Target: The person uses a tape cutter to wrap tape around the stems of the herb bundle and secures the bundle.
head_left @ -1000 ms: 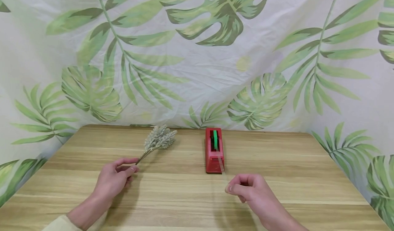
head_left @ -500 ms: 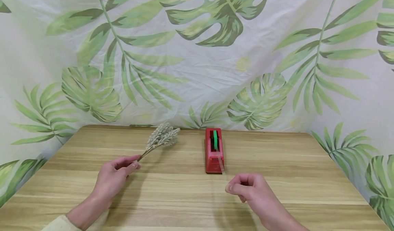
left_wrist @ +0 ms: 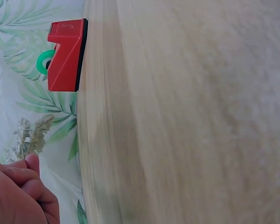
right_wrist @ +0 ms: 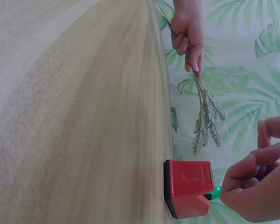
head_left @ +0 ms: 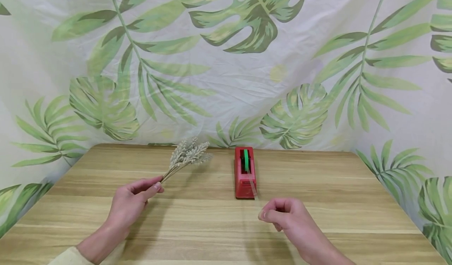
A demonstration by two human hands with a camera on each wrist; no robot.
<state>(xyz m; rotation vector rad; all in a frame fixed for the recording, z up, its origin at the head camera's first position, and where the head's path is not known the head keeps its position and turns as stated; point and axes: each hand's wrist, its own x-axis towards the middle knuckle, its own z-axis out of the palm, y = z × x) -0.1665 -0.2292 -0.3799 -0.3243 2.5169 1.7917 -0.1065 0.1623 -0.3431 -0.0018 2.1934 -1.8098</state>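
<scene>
In the head view my left hand (head_left: pixel 128 204) pinches the thin stems of a small bunch of dried flowers (head_left: pixel 189 154) between thumb and fingers. The pale, fluffy heads point away to the right, raised off the table. A red tape dispenser (head_left: pixel 243 191) with a green-cored roll (head_left: pixel 246 161) stands near the table's far edge. From it a clear strip of tape (head_left: pixel 253 184) runs toward my right hand (head_left: pixel 291 222), whose thumb and index finger pinch its faint free end. The right wrist view shows the stem ends sticking out behind my left hand (right_wrist: pixel 189 35).
Beneath everything is a wood-grain table (head_left: pixel 197 225), its far edge close behind the dispenser. A white cloth with green leaf prints (head_left: pixel 226 84) hangs behind and at both sides.
My left hand has lifted the dried flowers slightly and shifted them to the right, toward the dispenser. My right hand has stayed nearly still with the tape.
</scene>
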